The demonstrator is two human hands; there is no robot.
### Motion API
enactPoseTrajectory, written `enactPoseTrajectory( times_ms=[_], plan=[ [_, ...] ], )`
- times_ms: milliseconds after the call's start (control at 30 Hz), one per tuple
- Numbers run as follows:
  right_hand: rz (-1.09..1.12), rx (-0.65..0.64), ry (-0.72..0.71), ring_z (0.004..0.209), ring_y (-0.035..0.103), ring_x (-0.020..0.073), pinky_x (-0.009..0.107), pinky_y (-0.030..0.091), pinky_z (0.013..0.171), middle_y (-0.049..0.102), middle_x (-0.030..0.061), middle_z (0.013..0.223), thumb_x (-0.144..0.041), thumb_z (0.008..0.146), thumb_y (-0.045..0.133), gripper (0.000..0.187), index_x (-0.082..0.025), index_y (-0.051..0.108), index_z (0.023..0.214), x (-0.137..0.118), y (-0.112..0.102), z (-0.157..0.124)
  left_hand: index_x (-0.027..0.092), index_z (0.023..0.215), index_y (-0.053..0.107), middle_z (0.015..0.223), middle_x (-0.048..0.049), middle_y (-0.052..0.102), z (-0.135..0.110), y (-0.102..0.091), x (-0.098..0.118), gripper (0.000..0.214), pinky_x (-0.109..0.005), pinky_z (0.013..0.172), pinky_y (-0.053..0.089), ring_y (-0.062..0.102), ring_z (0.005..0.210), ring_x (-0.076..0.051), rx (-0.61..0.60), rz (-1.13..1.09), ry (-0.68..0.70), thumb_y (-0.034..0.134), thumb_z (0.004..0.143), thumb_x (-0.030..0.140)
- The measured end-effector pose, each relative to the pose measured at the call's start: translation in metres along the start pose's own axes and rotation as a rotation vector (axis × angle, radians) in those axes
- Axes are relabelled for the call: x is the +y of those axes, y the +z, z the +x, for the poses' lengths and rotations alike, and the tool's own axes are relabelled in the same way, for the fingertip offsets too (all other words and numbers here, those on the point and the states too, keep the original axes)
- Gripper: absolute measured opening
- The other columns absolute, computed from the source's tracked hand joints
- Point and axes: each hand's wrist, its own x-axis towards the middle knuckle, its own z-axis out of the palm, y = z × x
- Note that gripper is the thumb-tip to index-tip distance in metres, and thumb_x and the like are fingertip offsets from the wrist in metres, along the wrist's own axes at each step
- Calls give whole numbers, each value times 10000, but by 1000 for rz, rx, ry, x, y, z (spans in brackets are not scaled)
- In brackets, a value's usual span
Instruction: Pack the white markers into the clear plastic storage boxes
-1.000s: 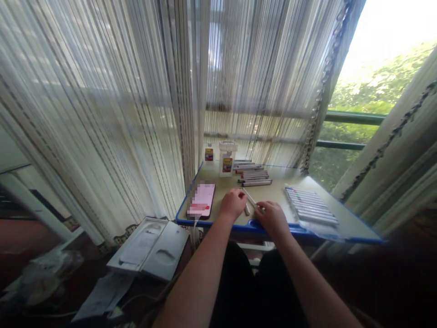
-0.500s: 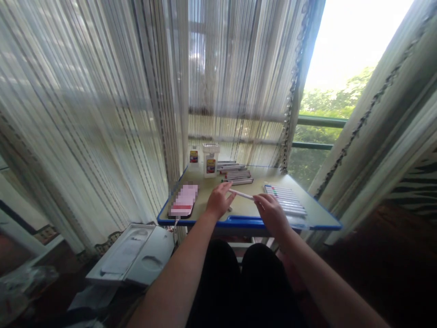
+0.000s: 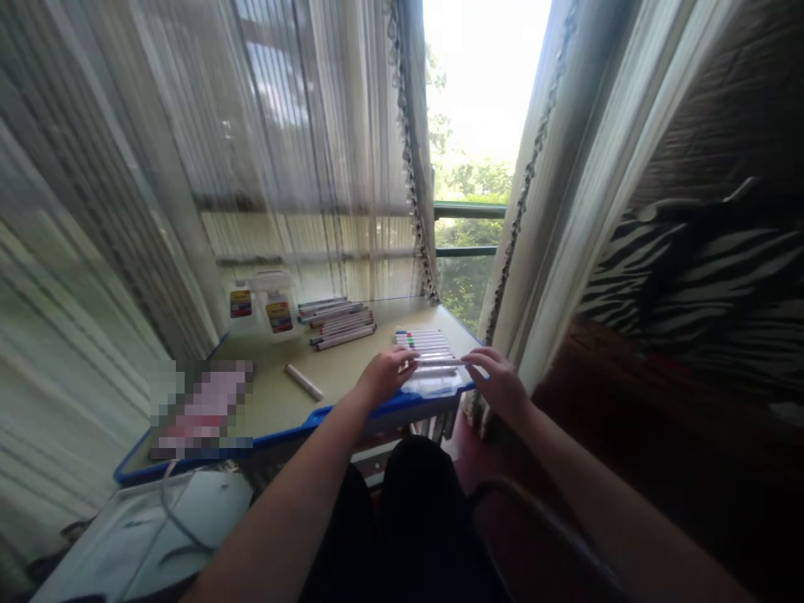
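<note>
Between both hands lies a white marker pen, level, over the near end of a row of markers at the table's right. My left hand pinches its left end. At its right end are the fingertips of my right hand, bent and closed on it. The row of white markers lies side by side on a clear plastic sleeve. A single marker lies loose on the table, left of my left hand. Farther back is a loose pile of markers.
Two clear plastic containers with labels stand at the back left of the table. A blurred-out pink phone-like object with a cable lies at the left. An open white box sits below. Curtains hang behind.
My view has turned to the right. Both hands have carried the marker from mid-table rightwards to the row of markers. The loose marker on the table now shows fully.
</note>
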Motion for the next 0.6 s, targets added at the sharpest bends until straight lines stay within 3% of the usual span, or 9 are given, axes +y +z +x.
enactPoseTrajectory(
  times_ms=[67,200,333,433,500,600],
  plan=[
    [30,22,18,865,627,199,376,517,824,654,74,901,-214,867,482,188,-209,670,882,7,-4,4,194,975,692,911,-73,641,10,8,9,228,-256,739,457,576,741,-144,-47,-6,16,549,805,247],
    [90,73,15,923,624,195,382,512,862,660,67,950,-212,865,496,175,-225,670,867,9,-13,20,191,782,703,779,-49,627,27,13,25,198,-256,707,443,557,723,-152,-148,-21,-4,560,802,327],
    [198,148,76,1030,600,194,378,508,906,627,80,1101,-180,859,471,207,-216,654,948,9,-16,25,172,708,665,700,-23,603,39,16,31,147,-252,642,450,542,659,-139,-63,-97,-150,642,726,317],
    [355,191,239,996,624,193,346,553,812,577,121,1192,-162,816,489,289,-183,594,1085,12,-9,23,145,720,627,677,-20,590,41,21,32,247,-249,535,463,544,588,-128,20,-334,-350,685,685,382],
    [430,107,313,861,659,171,310,568,717,625,112,1083,-171,785,523,291,-169,590,1068,12,-3,21,132,755,597,701,-30,601,40,23,36,340,-260,524,494,577,605,-135,58,-592,-454,717,653,434],
    [425,-63,279,713,648,138,272,554,635,653,70,931,-212,773,566,194,-171,622,955,7,2,20,141,870,558,775,-40,636,38,23,43,417,-302,637,540,639,714,-159,119,-922,-542,774,610,386]
  ],
)
